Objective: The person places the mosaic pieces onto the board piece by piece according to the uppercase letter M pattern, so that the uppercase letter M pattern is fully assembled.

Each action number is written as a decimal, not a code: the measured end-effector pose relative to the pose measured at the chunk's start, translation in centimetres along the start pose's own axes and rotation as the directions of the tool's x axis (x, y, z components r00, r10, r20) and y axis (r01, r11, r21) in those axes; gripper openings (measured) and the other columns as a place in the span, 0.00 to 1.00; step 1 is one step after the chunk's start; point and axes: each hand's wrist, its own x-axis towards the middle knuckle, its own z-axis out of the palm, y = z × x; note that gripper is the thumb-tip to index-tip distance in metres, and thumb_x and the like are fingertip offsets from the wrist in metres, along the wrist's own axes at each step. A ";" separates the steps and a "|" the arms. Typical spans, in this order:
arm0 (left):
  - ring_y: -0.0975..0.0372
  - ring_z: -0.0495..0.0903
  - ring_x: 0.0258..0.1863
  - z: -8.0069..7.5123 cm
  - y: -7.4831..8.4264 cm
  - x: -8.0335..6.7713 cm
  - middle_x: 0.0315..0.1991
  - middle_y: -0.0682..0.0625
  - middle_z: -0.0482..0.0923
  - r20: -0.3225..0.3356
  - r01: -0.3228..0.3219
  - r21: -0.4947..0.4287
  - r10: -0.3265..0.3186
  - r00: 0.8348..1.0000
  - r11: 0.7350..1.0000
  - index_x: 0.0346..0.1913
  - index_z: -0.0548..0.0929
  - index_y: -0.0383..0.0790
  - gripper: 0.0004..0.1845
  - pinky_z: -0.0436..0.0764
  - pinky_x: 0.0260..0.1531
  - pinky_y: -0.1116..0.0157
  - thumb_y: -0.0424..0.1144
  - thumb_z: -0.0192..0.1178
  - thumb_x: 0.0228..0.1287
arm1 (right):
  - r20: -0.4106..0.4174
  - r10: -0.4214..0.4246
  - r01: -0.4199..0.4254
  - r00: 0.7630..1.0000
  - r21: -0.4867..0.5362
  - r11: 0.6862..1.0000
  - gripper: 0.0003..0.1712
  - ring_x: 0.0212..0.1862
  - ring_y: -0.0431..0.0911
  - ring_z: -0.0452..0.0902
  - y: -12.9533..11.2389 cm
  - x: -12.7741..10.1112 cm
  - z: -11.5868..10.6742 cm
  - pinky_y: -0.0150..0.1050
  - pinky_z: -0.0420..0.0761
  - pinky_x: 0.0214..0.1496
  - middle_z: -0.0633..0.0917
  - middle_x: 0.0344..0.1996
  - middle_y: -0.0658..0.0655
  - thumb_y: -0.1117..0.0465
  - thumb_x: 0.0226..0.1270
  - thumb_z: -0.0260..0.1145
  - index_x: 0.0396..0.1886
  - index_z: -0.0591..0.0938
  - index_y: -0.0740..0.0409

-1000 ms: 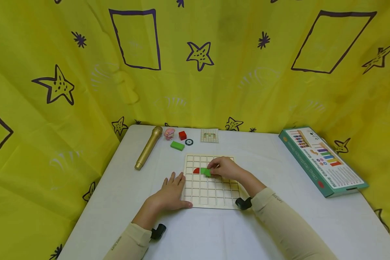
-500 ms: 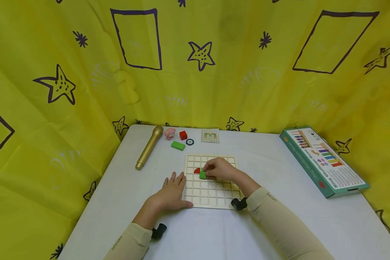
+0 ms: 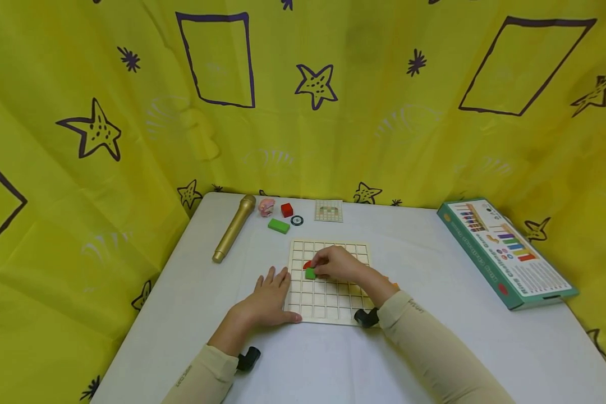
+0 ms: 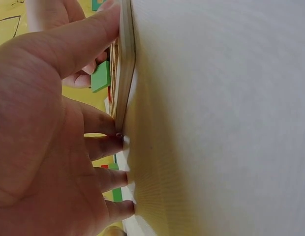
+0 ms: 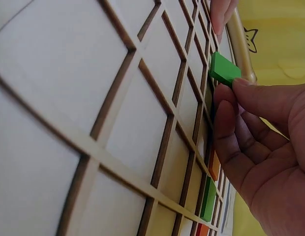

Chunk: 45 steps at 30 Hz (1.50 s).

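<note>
A pale wooden grid board (image 3: 325, 311) lies on the white table. My right hand (image 3: 339, 265) is over its upper half and pinches a green square tile (image 3: 310, 274) between thumb and fingertips. In the right wrist view that tile (image 5: 224, 69) is tilted above the cells. Behind it, a red curved piece (image 3: 307, 264) sits in the board; my hand partly hides this row. The right wrist view also shows an orange piece (image 5: 214, 164) and a green piece (image 5: 207, 199) in cells. My left hand (image 3: 265, 303) lies spread along the board's left edge, thumb at the near corner (image 4: 127, 54).
Beyond the board are a gold microphone (image 3: 234, 229), a pink crumpled thing (image 3: 266, 207), a red cube (image 3: 287, 210), a green block (image 3: 279, 226), a dark ring (image 3: 297, 220) and a pattern card (image 3: 329, 211). A game box (image 3: 507, 252) lies right; something orange (image 3: 395, 284) shows beside my right wrist.
My right hand has moved left and slightly nearer with the green tile, toward the red piece's side. Something orange has come into view beside the right wrist. My left hand stays at the board's edge.
</note>
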 end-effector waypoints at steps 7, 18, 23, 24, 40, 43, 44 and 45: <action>0.40 0.39 0.78 0.0 0.0 0.0 0.80 0.39 0.47 0.005 0.000 -0.006 0.000 1.000 1.000 0.78 0.53 0.31 0.59 0.48 0.73 0.41 0.68 0.65 0.58 | -0.007 -0.039 0.038 0.999 -0.087 0.995 0.02 0.36 0.42 0.78 0.2 0.2 0.3 0.38 0.79 0.42 0.86 0.33 0.46 0.63 0.69 0.69 0.38 0.87 0.55; 0.41 0.39 0.79 -0.1 0.0 -0.1 0.80 0.39 0.47 0.006 0.000 -0.008 0.000 1.000 1.000 0.78 0.53 0.31 0.59 0.47 0.73 0.41 0.67 0.65 0.58 | -0.036 -0.042 0.035 0.998 -0.177 0.984 0.04 0.36 0.42 0.75 -0.4 0.4 0.8 0.39 0.77 0.43 0.85 0.31 0.46 0.61 0.68 0.70 0.35 0.87 0.56; 0.41 0.39 0.79 0.1 -0.1 0.1 0.80 0.40 0.47 0.006 -0.007 0.005 0.007 1.000 1.000 0.79 0.53 0.31 0.59 0.48 0.73 0.41 0.69 0.64 0.58 | -0.050 -0.021 0.009 0.999 -0.220 0.976 0.02 0.37 0.42 0.76 -0.7 0.4 1.0 0.41 0.78 0.47 0.85 0.32 0.46 0.63 0.67 0.71 0.33 0.87 0.55; 0.41 0.39 0.79 0.1 -0.1 0.1 0.80 0.40 0.47 0.006 -0.009 0.004 0.009 1.000 1.000 0.79 0.53 0.31 0.59 0.48 0.73 0.40 0.69 0.64 0.58 | -0.051 -0.015 0.003 0.999 -0.227 0.974 0.02 0.38 0.42 0.77 -0.7 0.4 1.0 0.41 0.79 0.48 0.86 0.32 0.46 0.63 0.67 0.71 0.33 0.87 0.55; 0.41 0.40 0.79 0.2 -0.1 0.3 0.80 0.40 0.47 0.002 0.000 0.009 0.000 1.000 1.000 0.78 0.54 0.32 0.59 0.48 0.73 0.40 0.69 0.65 0.57 | -0.068 0.006 -0.021 0.998 -0.222 0.975 0.06 0.49 0.46 0.80 -0.6 -0.5 1.3 0.46 0.79 0.58 0.88 0.40 0.48 0.65 0.68 0.69 0.41 0.91 0.54; 0.41 0.40 0.79 0.3 -0.2 0.3 0.80 0.40 0.48 0.000 0.008 0.011 -0.008 1.000 1.000 0.79 0.54 0.32 0.60 0.47 0.73 0.41 0.69 0.65 0.56 | -0.065 -0.003 -0.012 0.998 -0.221 0.975 0.07 0.53 0.47 0.80 -0.5 -0.6 1.3 0.47 0.77 0.61 0.88 0.41 0.48 0.65 0.68 0.69 0.43 0.90 0.54; 0.41 0.40 0.79 0.3 -0.1 0.3 0.80 0.40 0.48 -0.002 0.008 0.009 -0.008 1.000 1.000 0.78 0.54 0.32 0.60 0.47 0.73 0.40 0.69 0.65 0.56 | -0.062 -0.006 -0.007 0.998 -0.220 0.975 0.08 0.54 0.47 0.80 -0.5 -0.7 1.3 0.47 0.76 0.62 0.88 0.42 0.48 0.65 0.68 0.69 0.43 0.90 0.54; 0.41 0.40 0.79 0.3 -0.1 0.3 0.80 0.40 0.48 -0.002 0.008 0.009 -0.008 1.000 1.000 0.78 0.55 0.32 0.60 0.48 0.73 0.40 0.69 0.65 0.56 | -0.060 -0.003 -0.010 0.998 -0.215 0.977 0.08 0.54 0.47 0.79 -0.5 -0.8 1.4 0.47 0.76 0.62 0.88 0.42 0.48 0.65 0.69 0.69 0.44 0.90 0.54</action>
